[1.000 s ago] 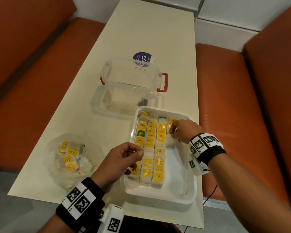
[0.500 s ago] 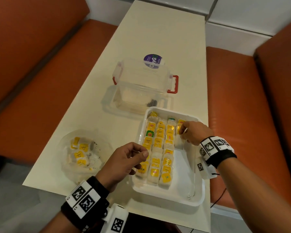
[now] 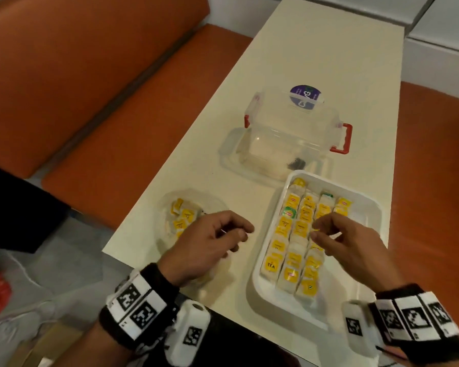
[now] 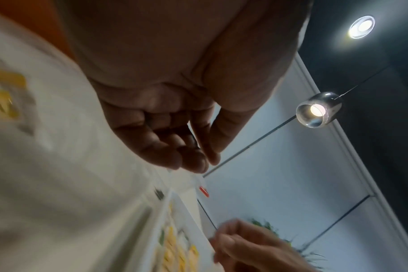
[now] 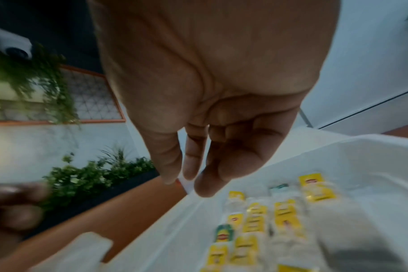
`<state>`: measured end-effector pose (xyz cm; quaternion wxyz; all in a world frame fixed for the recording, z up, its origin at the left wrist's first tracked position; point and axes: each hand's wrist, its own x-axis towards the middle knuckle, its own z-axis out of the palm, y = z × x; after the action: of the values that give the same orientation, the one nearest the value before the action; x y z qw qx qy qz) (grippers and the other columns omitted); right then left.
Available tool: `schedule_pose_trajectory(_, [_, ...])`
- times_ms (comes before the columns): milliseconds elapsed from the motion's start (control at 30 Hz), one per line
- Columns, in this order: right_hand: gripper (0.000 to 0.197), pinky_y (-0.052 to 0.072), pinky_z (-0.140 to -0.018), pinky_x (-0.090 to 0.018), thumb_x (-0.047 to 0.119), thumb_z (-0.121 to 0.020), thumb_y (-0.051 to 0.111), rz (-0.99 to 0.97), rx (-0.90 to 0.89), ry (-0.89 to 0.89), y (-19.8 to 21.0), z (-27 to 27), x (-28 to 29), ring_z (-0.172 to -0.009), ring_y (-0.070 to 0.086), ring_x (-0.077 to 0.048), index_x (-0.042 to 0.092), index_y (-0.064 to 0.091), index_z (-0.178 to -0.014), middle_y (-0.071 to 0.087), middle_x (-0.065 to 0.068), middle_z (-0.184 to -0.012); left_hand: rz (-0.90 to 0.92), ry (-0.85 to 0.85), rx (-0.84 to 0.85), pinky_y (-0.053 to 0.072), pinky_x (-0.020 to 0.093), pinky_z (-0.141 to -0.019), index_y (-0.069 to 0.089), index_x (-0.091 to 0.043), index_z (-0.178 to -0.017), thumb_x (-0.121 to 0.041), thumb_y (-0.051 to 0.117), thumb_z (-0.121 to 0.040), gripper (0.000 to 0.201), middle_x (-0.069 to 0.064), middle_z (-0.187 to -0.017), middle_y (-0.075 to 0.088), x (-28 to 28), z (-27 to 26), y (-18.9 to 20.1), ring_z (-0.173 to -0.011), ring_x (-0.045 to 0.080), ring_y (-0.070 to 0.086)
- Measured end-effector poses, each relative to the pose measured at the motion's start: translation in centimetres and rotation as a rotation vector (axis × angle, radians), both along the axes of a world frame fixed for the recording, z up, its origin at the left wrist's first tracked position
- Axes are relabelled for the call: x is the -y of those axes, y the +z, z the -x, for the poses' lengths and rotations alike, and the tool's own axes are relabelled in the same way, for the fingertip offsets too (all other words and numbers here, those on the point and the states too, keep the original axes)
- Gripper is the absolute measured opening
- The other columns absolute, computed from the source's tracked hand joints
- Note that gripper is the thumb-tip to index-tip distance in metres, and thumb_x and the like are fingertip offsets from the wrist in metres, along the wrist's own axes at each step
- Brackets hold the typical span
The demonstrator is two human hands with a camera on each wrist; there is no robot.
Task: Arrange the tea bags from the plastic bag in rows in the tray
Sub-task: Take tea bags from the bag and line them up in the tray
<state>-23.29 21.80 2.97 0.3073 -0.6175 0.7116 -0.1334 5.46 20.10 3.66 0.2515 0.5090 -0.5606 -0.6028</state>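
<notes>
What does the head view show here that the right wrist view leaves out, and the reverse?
Only the head view shows the plastic bag of loose tea bags by the left hand, the clear container with red latches, and both wristbands. Only the right wrist view shows the right hand from the palm side, its fingertips loosely curled with no tea bag between them, plus wall plants behind. Both show the white tray and its rows of tea bags.
</notes>
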Motion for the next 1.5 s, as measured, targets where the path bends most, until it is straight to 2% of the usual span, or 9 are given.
schedule_pose_trajectory(233, [0.032,0.048,-0.068,-0.029,0.044,-0.096,0.058,-0.038,0.075,0.33,0.8,-8.2,-2.0,-0.07,0.061,0.001,0.053,0.052,-0.126,0.064,0.024,-0.081,0.189,-0.155,0.579,0.051,0.026,-0.083,0.069,-0.035,-0.098,-0.011,0.053,-0.098,0.029,-0.02,-0.107,0.07,3.5,-5.9,-3.7,-0.094,-0.001,0.064])
schedule_pose_trajectory(333, [0.044,0.05,-0.07,-0.032,0.05,-0.096,0.053,-0.089,-0.037,0.449,-0.1,-11.1,-1.7,-0.077,0.058,-0.001,0.057,0.039,-0.138,0.066,0.024,-0.085,0.233,-0.339,0.746,0.046,0.027,-0.077,0.066,-0.038,-0.106,-0.023,0.054,-0.098,0.02,-0.02,-0.114,0.067,4.0,-6.4,-5.2,-0.091,0.003,0.057])
schedule_pose_trajectory(433, [0.048,0.051,-0.073,-0.034,0.051,-0.097,0.049,-0.147,-0.181,0.522,-0.9,-13.2,-1.4,-0.092,0.061,-0.007,0.055,0.033,-0.142,0.068,0.019,-0.098,0.21,-0.469,0.763,0.049,0.028,-0.077,0.062,-0.042,-0.113,-0.03,0.055,-0.097,0.021,-0.02,-0.11,0.065,4.0,-6.4,-6.2,-0.093,0.004,0.06])
schedule_pose_trajectory(567, [0.036,0.05,-0.076,-0.033,0.047,-0.099,0.046,-0.179,-0.296,0.513,-1.9,-14.6,-1.0,-0.105,0.062,-0.014,0.045,0.05,-0.135,0.066,0.013,-0.114,0.179,-0.584,0.782,0.048,0.029,-0.078,0.056,-0.043,-0.125,-0.039,0.06,-0.093,0.033,-0.02,-0.116,0.063,4.4,-6.2,-6.5,-0.102,0.008,0.059])
schedule_pose_trajectory(900, [0.034,0.047,-0.07,-0.032,0.043,-0.104,0.037,-0.165,-0.415,0.425,-1.7,-15.5,-1.4,-0.1,0.064,-0.016,0.037,0.061,-0.126,0.067,0.008,-0.113,0.371,-0.82,0.901,0.043,0.032,-0.068,0.03,-0.047,-0.145,-0.056,0.049,-0.095,0.055,-0.002,-0.124,0.055,3.3,-3.6,-8.2,-0.101,0.026,0.063])
schedule_pose_trajectory(1267, [0.034,0.051,-0.071,-0.034,0.04,-0.103,0.036,-0.171,-0.422,0.342,-1.7,-15.5,-2.4,-0.098,0.065,-0.016,0.039,0.063,-0.124,0.067,0.011,-0.112,0.329,-0.683,0.986,0.048,0.032,-0.075,0.056,-0.036,-0.12,-0.04,0.057,-0.09,0.031,-0.002,-0.116,0.067,5.1,-4.2,-8.9,-0.101,0.023,0.063])
schedule_pose_trajectory(1367, [0.034,0.05,-0.07,-0.033,0.04,-0.104,0.036,-0.181,-0.428,0.337,-1.7,-15.5,-2.5,-0.098,0.065,-0.016,0.037,0.063,-0.124,0.067,0.01,-0.112,0.309,-0.569,0.983,0.037,0.029,-0.071,0.064,-0.031,-0.105,-0.039,0.055,-0.09,0.019,0.001,-0.109,0.07,5.7,-4.3,-8.3,-0.092,0.021,0.06])
schedule_pose_trajectory(1433, [0.034,0.052,-0.072,-0.034,0.041,-0.103,0.036,-0.177,-0.422,0.316,-1.7,-15.4,-2.5,-0.099,0.065,-0.017,0.038,0.063,-0.124,0.068,0.01,-0.113,0.298,-0.495,0.913,0.033,0.029,-0.068,0.056,-0.029,-0.085,-0.036,0.056,-0.09,0.008,0.004,-0.101,0.069,6.0,-4.5,-8.0,-0.084,0.022,0.056])
schedule_pose_trajectory(1500, [0.034,0.053,-0.074,-0.035,0.041,-0.103,0.037,-0.169,-0.401,0.287,-1.7,-15.3,-2.4,-0.101,0.065,-0.017,0.039,0.063,-0.126,0.068,0.012,-0.114,0.262,-0.428,0.786,0.033,0.027,-0.067,0.06,-0.025,-0.094,-0.032,0.061,-0.089,0.009,0.002,-0.095,0.065,6.4,-5.0,-8.0,-0.085,0.021,0.057])
